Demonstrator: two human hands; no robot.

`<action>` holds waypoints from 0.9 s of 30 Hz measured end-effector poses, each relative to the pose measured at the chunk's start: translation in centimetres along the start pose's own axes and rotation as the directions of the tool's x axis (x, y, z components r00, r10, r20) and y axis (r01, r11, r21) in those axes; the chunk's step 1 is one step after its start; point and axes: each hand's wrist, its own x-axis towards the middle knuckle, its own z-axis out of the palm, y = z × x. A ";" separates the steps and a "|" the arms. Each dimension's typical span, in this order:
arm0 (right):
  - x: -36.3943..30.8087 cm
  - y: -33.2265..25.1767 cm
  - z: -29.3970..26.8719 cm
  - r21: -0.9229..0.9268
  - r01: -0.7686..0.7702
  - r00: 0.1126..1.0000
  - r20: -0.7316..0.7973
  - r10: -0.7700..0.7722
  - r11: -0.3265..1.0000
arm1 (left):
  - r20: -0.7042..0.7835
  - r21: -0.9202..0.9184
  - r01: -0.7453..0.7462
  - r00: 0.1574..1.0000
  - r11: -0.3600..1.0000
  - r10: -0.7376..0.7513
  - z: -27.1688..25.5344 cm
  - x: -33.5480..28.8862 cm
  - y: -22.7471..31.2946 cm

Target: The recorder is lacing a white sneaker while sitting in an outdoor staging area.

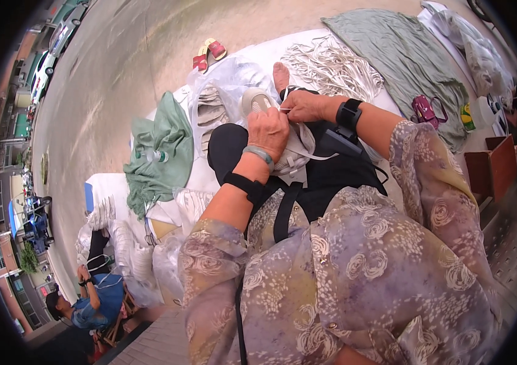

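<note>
On my lap, over black cloth, rests a cream sneaker (257, 100), its toe pointing away from me. My left hand (268, 131) is closed over the sneaker's upper, which hides part of its opening; its fingertips are mostly out of sight. The fingers of my right hand (304, 106) pinch a thin white shoelace (284, 109) close to my left knuckles. Loose white lace loops hang over the near side of the shoe. Just beyond, a clear plastic bag (234, 72) lies beside a stack of pale shoes (211, 112).
A heap of white laces (334, 67) lies on the white sheet ahead, next to a grey-green cloth (398, 52). Red sandals (209, 53) stand beyond. A green cloth (167, 146) with a bottle is at left; a purple bag (429, 111) at right. Another person (91, 304) sits lower left.
</note>
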 end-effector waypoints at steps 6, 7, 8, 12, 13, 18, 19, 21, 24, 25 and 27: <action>0.1 1.0 2.5 -0.138 0.065 0.983 -0.160 -0.087 0.988 | -0.026 -0.046 0.050 0.998 0.998 -0.052 1.5 -0.5 -0.1; 0.3 1.3 2.8 -0.163 0.054 0.977 -0.194 -0.085 0.985 | -0.041 -0.043 0.053 0.998 0.998 -0.054 1.7 -0.4 -0.3; 0.5 1.6 3.0 -0.157 0.032 0.973 -0.220 -0.066 0.987 | -0.065 -0.063 0.044 0.997 0.997 -0.049 1.9 -0.2 -0.4; 0.6 1.1 3.1 -0.250 -0.052 0.977 -0.213 -0.003 0.967 | -0.096 -0.336 0.079 0.989 0.939 -0.117 0.3 -1.3 -1.1; 0.4 0.8 3.1 -0.248 -0.049 0.978 -0.211 -0.004 0.968 | -0.092 -0.334 0.082 0.989 0.939 -0.119 -0.9 -1.8 -1.2; -0.4 -1.8 3.3 -0.230 -0.120 0.953 -0.299 0.047 0.966 | -0.150 -0.300 0.022 0.986 0.954 -0.070 -7.4 -9.0 -4.7; -0.7 -1.9 3.2 -0.203 -0.110 0.931 -0.363 0.030 0.973 | -0.138 -0.288 0.019 0.989 0.957 -0.061 -8.5 -10.9 -6.1; -0.7 -2.1 3.0 -0.164 -0.168 0.929 -0.356 0.101 0.972 | -0.039 -0.112 0.210 0.976 0.971 -0.215 -9.7 -16.7 -9.7; -1.1 -2.9 2.9 -0.095 -0.239 0.919 -0.342 0.194 0.966 | -0.045 0.298 0.347 0.936 0.889 -0.350 -13.8 -25.9 -16.7; -1.7 -2.7 2.7 -0.067 -0.268 0.908 -0.352 0.229 0.961 | -0.105 0.229 0.570 0.820 0.789 -0.563 -14.7 -29.7 -18.6; -1.5 -2.5 3.0 -0.073 -0.247 0.910 -0.359 0.206 0.966 | -0.187 0.337 0.710 0.694 0.618 -0.695 -18.9 -36.8 -20.9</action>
